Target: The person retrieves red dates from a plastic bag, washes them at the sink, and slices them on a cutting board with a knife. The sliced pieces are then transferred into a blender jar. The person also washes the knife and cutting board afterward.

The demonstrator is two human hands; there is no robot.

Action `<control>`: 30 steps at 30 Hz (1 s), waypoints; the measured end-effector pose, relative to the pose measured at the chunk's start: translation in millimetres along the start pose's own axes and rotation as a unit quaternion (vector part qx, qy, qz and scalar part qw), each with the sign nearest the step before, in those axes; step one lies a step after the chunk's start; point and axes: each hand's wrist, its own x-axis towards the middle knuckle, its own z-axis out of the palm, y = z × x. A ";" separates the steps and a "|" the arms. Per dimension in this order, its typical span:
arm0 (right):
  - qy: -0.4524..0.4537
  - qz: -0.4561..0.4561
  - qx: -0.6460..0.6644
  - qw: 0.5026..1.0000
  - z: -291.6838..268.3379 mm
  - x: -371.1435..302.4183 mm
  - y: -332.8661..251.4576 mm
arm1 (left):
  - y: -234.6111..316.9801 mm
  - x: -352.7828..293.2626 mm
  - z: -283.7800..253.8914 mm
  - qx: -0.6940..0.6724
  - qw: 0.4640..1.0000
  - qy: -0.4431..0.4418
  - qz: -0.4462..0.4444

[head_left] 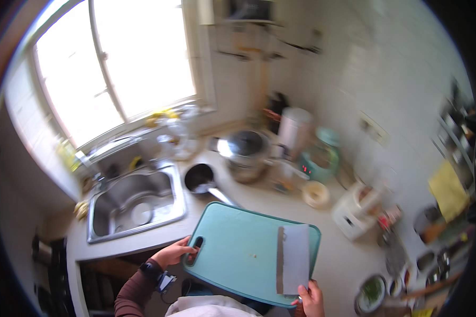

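Observation:
A light green cutting board (235,251) is held out in front of me over the counter's front edge. My left hand (173,253) is closed on its left end, with fingers showing through the oval handle hole. At the near right corner my right hand (311,300) is closed round the handle of a cleaver (296,259). The wide grey blade lies along the board's right side, pointing away from me. Whether some right-hand fingers also support the board from below is hidden. One small light speck sits on the board's middle.
Left of the board is a steel sink (180,203) under the window. Behind stand a dark saucepan (199,178), its handle toward the board, and a lidded steel pot (246,158). A green appliance (328,158), a white appliance (349,219) and a bowl of greens (371,290) stand rightward.

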 end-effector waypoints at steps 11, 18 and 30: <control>-0.229 0.129 0.043 0.964 420.6 157.7 -38.9 | 77.6 -130.0 -394.9 -0.062 0.966 0.177 0.178; -0.132 0.202 0.130 0.962 534.2 193.1 -1.6 | 125.4 -139.5 -527.7 -0.080 0.960 0.167 0.208; -0.146 0.278 0.171 0.934 566.7 160.4 22.6 | 122.7 -87.1 -602.4 -0.033 0.962 0.232 0.138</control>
